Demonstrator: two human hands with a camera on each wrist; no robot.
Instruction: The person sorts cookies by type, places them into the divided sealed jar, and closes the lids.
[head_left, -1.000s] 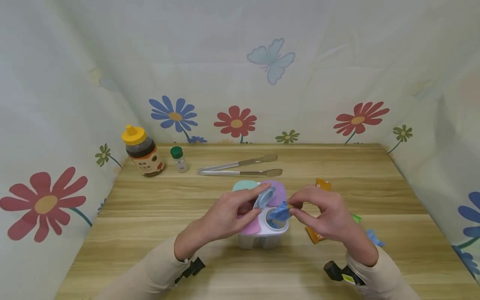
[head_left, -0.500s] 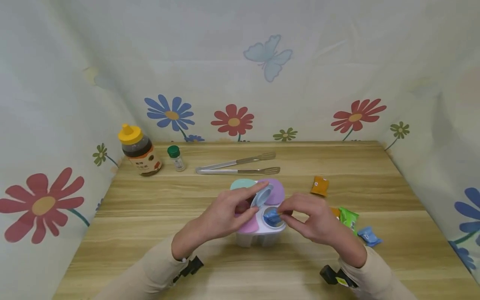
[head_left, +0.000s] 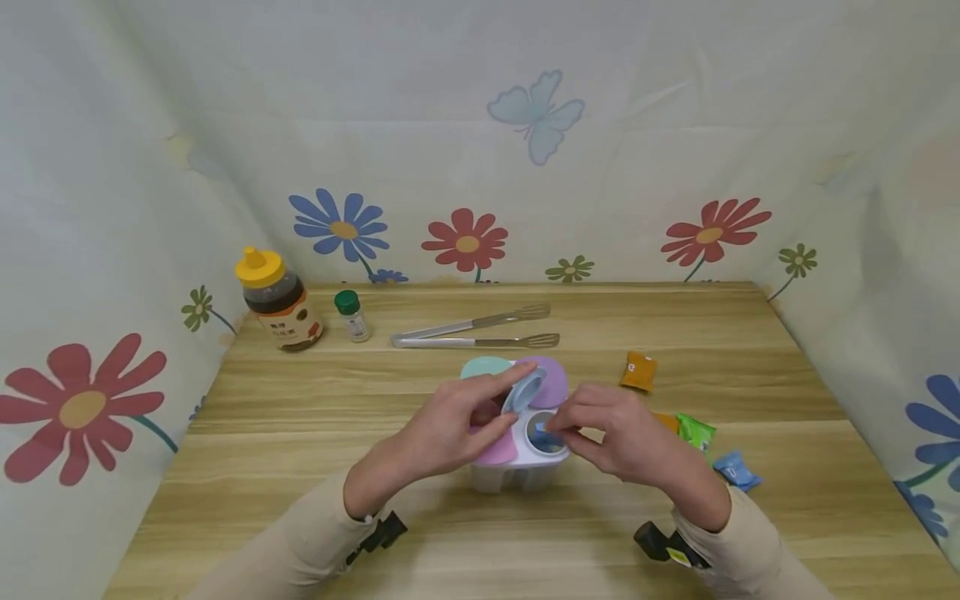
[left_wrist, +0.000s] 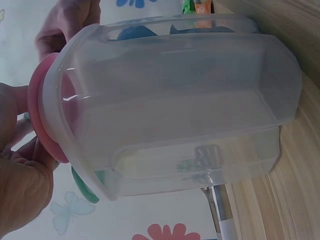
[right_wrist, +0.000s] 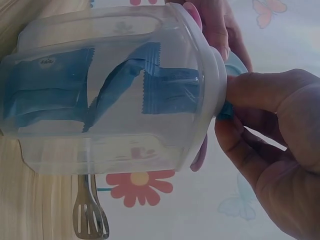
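Note:
A clear four-compartment container point(head_left: 521, 473) with teal, purple and pink lids stands at the table's middle. My left hand point(head_left: 517, 398) holds its light-blue flip lid point(head_left: 527, 388) up between forefinger and thumb. My right hand point(head_left: 558, 423) pinches a blue packet point(head_left: 540, 427) and presses it down into the open compartment. In the right wrist view, several blue packets point(right_wrist: 150, 85) lie folded inside the clear wall point(right_wrist: 115, 145), and my fingers point(right_wrist: 265, 92) sit at the rim. The left wrist view shows the container's side point(left_wrist: 190, 115), the pink lid point(left_wrist: 40, 115) and my left hand point(left_wrist: 20, 175).
A honey bottle point(head_left: 279, 300), a small green-capped bottle point(head_left: 352, 317) and metal tongs point(head_left: 480, 331) lie at the table's back. Right of the container lie an orange packet point(head_left: 638, 371), a green packet point(head_left: 696, 431) and a blue packet point(head_left: 737, 471). Flowered cloth walls enclose the table.
My right hand has moved left and down, bringing the blue packet from above the opening into the compartment. The left hand still holds the lid up.

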